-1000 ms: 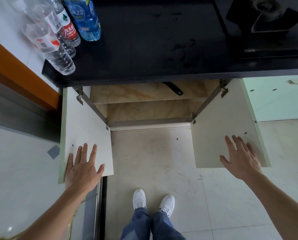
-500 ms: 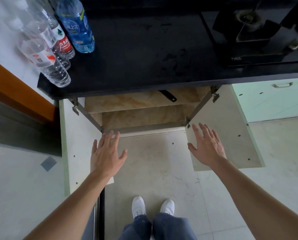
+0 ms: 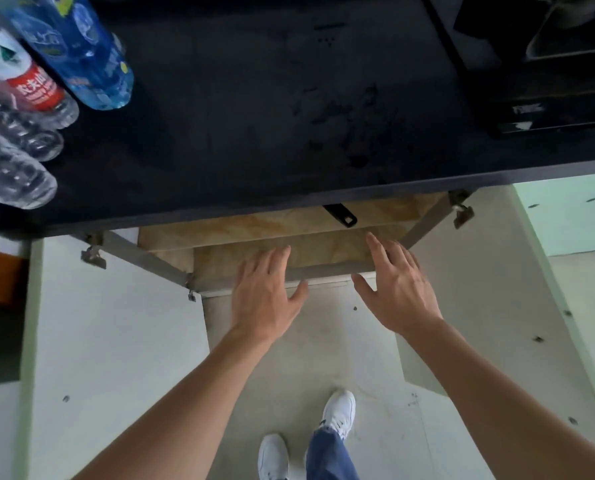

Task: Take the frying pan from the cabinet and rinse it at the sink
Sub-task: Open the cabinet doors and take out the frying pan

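Observation:
The cabinet under the black countertop stands open, both doors swung wide. From under the counter edge a black pan handle pokes out over the beige shelf; the pan itself is hidden. My left hand hovers at the cabinet's front sill with fingers spread and nothing in it. My right hand is beside it, also spread and empty, its fingertips just below and right of the handle.
The left door and right door flank my arms. Several water bottles stand at the counter's left end. A black stove sits at the far right. My feet in white shoes are on the tiled floor.
Both hands have left the door panels and come inward and forward to the cabinet opening. My head has moved closer to the counter.

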`<state>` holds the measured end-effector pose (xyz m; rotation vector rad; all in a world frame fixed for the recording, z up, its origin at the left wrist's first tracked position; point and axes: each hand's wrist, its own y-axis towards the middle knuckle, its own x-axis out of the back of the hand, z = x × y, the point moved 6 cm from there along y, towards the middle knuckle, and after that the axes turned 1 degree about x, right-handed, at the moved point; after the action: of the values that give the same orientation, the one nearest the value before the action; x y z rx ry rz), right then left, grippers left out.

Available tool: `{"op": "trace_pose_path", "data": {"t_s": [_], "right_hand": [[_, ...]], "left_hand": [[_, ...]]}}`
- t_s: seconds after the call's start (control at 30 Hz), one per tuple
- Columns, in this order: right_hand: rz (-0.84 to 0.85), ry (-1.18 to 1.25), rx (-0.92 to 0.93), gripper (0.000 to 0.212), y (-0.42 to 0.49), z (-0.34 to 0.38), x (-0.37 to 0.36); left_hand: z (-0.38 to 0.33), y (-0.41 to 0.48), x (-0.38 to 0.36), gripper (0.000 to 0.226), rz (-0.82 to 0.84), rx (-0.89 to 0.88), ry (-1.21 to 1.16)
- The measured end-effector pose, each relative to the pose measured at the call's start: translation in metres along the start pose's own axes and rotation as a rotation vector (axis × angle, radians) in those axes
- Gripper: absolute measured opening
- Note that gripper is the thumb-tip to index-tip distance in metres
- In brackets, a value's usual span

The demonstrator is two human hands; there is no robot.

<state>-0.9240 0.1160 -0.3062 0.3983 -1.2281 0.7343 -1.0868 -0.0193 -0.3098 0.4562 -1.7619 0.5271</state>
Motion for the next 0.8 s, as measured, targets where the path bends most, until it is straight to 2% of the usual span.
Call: {"op": "trace_pose_path", "data": {"t_s": [0.23,0.43,0.63,0.8], "right_hand": [[-0.003,0.13,-0.032,0.069,0.079,-0.02,-0.05],[-0.218,0.154,-0.058,0.053,0.126,-0.027,-0.079],[-0.362,0.243,-0.071,0.027,0.132,-0.031,-0.095],[-0.336,0.33,-0.141,0.024,0.111,-0.016,-0.104]], "left_hand": [[-0.014,0.073,-0.058,0.075,-0.055,-0.02,-0.033],[-0.003,0.098,-0.092,0.07,-0.103,-0.03,-0.08],[0.008,0.097,-0.105,0.069,-0.159,-0.053,-0.118],[0.005,0.093,-0.1,0.066,-0.196,-0.008,-0.234]]}}
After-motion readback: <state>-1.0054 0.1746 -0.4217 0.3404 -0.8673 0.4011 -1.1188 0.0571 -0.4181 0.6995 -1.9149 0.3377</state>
